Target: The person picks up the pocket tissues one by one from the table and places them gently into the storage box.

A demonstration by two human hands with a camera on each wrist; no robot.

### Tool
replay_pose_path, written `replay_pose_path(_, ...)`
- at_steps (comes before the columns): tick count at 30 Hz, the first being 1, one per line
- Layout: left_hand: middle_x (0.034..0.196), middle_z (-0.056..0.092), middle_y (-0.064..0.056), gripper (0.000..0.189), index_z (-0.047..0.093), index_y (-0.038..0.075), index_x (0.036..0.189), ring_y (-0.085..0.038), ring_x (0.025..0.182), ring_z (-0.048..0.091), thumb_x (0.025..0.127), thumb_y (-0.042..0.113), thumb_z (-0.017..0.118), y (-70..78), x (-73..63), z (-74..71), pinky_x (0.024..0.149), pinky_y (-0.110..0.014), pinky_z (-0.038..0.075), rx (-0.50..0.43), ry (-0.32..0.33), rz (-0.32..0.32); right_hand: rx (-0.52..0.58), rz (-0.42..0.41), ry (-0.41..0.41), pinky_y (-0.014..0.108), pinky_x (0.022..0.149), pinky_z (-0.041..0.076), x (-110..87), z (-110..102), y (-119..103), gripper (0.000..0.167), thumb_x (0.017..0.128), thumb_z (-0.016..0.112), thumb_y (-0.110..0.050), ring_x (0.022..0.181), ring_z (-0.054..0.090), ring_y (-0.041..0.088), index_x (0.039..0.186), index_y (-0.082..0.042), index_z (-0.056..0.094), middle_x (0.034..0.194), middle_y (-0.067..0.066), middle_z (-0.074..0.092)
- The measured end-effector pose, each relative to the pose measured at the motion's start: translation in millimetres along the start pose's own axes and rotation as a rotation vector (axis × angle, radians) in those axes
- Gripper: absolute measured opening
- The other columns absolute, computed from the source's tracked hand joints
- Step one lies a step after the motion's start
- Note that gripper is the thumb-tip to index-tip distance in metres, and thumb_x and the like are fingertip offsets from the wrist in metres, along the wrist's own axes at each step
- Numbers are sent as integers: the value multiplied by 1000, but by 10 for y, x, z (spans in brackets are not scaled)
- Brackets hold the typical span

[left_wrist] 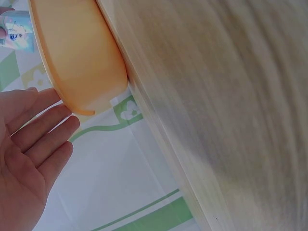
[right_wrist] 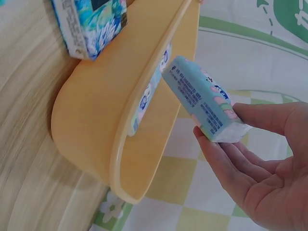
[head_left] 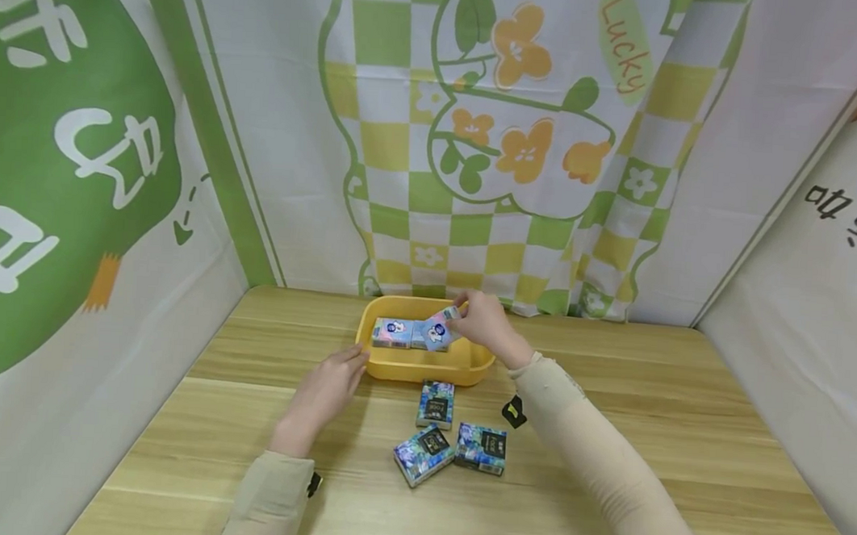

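My right hand (head_left: pixel 489 326) pinches one end of a light-blue tissue pack (right_wrist: pixel 204 98) between thumb and fingers, over the right part of a yellow plastic basket (head_left: pixel 423 372). Inside the basket, two more light-blue packs lie side by side: the left one (head_left: pixel 392 333) shows fully, while the held pack partly covers the other. At the basket's left front corner rests my left hand (head_left: pixel 329 387), its fairly straight fingertips right at the rim in the left wrist view. In front of the basket lie several dark-blue floral tissue packs (head_left: pixel 436 404) on the table.
The wooden table (head_left: pixel 643 473) meets a checked, flower-printed curtain (head_left: pixel 466 245) just behind the basket. White printed cloth stands along both sides. One floral pack (head_left: pixel 424 455) lies tilted against the corner of another (head_left: pixel 481 448).
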State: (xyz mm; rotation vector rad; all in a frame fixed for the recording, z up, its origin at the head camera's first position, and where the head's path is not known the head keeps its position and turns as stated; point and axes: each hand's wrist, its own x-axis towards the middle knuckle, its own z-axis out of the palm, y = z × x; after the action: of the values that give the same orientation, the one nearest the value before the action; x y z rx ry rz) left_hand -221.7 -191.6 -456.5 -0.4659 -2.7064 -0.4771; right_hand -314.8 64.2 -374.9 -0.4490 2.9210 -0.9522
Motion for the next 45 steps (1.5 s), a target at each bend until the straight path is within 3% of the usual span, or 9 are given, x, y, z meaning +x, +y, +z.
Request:
replay_pose_path(15,130,58,-17,29,64,2,120,-36,116,58,94,13,58,11,1,-20,99,-49,48,-8,-1,3,-26,66,23,26,59,52,128,-31,171,40,81,73,-20,74,59,21,112,1,59,98,14,65)
replay_pose_path(24,130,59,-16,29,64,4,120,-35,116,58,94,14,58,10,7,-26,100,-49,48,-6,-5,-4,-61,104,64,32,68,53,176,-35,297,35,79,71,-19,84,58,25,105,1,59,99,15,64)
replay_pose_path(28,131,58,-16,30,63,5,121,-35,117,58,94,15,58,6,3,-20,100,-49,48,-5,-11,-12,-59,124,63,28,58,48,183,-37,334,27,80,70,-17,75,54,22,98,0,58,89,12,61)
replay_pose_path(32,131,58,-16,30,63,5,122,-35,117,58,94,15,58,4,1,-14,100,-49,48,-7,-11,-18,-52,133,62,24,47,35,199,-31,360,20,80,69,-15,61,42,16,81,-5,52,71,5,48)
replay_pose_path(37,130,59,-16,29,64,4,120,-35,116,58,94,14,59,1,3,-7,100,-49,49,-1,-5,-7,-47,144,57,21,39,21,232,-11,396,37,78,68,-12,47,24,11,63,-12,35,54,-2,30)
replay_pose_path(45,129,60,-16,29,65,4,120,-34,116,59,93,14,59,-6,3,2,98,-49,49,5,3,-2,-45,162,56,21,37,17,254,22,451,40,77,67,-9,44,19,10,57,-13,33,49,-4,25)
